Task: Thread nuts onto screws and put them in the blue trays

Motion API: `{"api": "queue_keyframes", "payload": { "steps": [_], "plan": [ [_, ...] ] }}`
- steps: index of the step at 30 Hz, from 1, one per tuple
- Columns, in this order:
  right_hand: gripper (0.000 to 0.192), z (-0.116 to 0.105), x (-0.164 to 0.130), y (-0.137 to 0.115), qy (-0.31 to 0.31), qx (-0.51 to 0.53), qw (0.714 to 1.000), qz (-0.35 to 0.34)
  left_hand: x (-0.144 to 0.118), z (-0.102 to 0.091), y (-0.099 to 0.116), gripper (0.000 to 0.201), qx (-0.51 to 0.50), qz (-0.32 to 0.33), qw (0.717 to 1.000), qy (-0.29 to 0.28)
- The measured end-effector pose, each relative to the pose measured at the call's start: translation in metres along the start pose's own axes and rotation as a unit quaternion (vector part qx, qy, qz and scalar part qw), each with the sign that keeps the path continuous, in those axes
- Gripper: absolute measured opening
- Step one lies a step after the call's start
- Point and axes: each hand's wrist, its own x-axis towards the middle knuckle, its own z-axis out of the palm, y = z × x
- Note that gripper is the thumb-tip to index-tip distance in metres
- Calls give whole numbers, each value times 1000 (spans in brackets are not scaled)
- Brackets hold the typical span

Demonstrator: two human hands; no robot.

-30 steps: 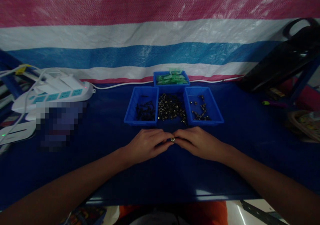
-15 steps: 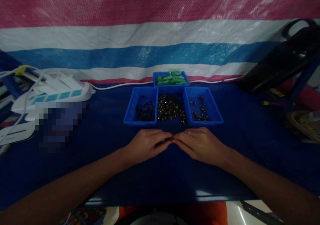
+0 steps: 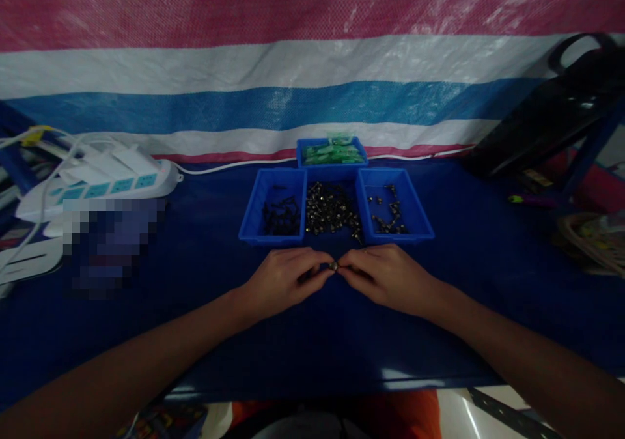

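Observation:
My left hand (image 3: 280, 279) and my right hand (image 3: 385, 276) meet fingertip to fingertip over the dark blue table (image 3: 195, 309), just in front of the trays. Between the fingertips sits a small shiny metal part (image 3: 334, 266), pinched from both sides. Behind the hands stand three blue trays side by side: the left tray (image 3: 273, 208) holds dark screws, the middle tray (image 3: 333, 208) a heap of shiny metal parts, the right tray (image 3: 393, 206) a few dark fittings. A fourth blue tray (image 3: 332, 152) behind them holds green pieces.
A white power strip (image 3: 97, 182) with plugs and cables lies at the far left, with a blurred patch in front of it. A black bag (image 3: 556, 116) leans at the back right. A striped tarp (image 3: 293, 68) hangs behind the table.
The small metal part, hidden between the fingers half a second ago, shows again at the fingertips. Both hands stay in place, with only slight finger movement.

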Motion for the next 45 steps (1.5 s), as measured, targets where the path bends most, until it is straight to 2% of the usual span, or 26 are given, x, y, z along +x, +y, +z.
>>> {"api": "queue_keyframes", "payload": {
  "steps": [5,10,19,22,29,33,38,42,45],
  "plan": [
    [14,5,2,-1,-14,91,996,12,-1,-2,2,18,1,40,999,-21],
    [10,5,2,0,-19,125,992,13,-2,-3,2,20,21,73,997,-16],
    [18,-2,2,3,-6,88,996,-2,0,-2,1,16,-8,9,1000,4],
    [22,-3,1,1,3,72,997,-5,-1,-2,0,16,-14,-8,1000,-10],
    [23,1,-4,-7,62,-20,996,-66,-1,1,5,14,-15,18,998,-58],
    [22,-1,-4,-8,51,-28,996,-62,-1,1,6,14,-3,15,997,-69],
    [20,-4,-3,-5,33,-12,999,-15,1,0,3,17,-1,-16,999,-46],
    [17,-3,-1,-4,35,24,999,10,2,-2,3,16,-10,-6,1000,-10],
    [16,-2,0,-3,-3,54,999,10,1,-3,4,15,-20,10,1000,0]
  ]
}}
